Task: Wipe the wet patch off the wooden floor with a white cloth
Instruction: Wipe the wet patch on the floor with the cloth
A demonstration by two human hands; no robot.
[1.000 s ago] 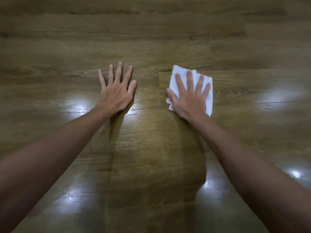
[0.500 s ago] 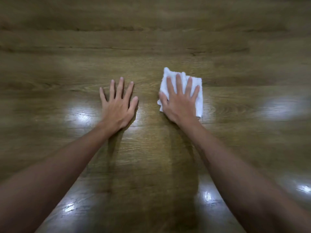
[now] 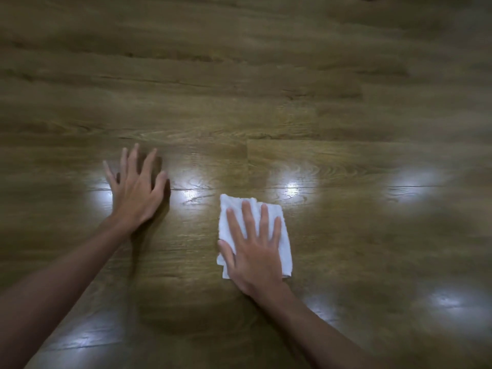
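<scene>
White cloth (image 3: 278, 230): folded into a rough rectangle, lay flat on the wooden floor (image 3: 239, 75), low and right of centre in the head view, just below a seam between boards. Was pinned under the right hand (image 3: 254, 253), palm down, four fingers straight and slightly spread over the upper part of the cloth, thumb angled out along its left edge; nothing pinched or curled round, simply pressed flat. Cloth showed beyond the fingertips at the top, along the right side and at the lower left corner (edges a little ragged there).

Left hand (image 3: 137, 191): was up and to the left, well apart from the cloth, fingers spread and straight, held nothing; looked planted on the boards, though motion blur around the fingers left the contact uncertain.

Wet patch itself: could not be told from the sheen. Several bright reflections (image 3: 291, 189) lay across the glossy planks, one just above the cloth, others beside the left hand and off to the right. Both bare forearms ran in from the bottom corners.
</scene>
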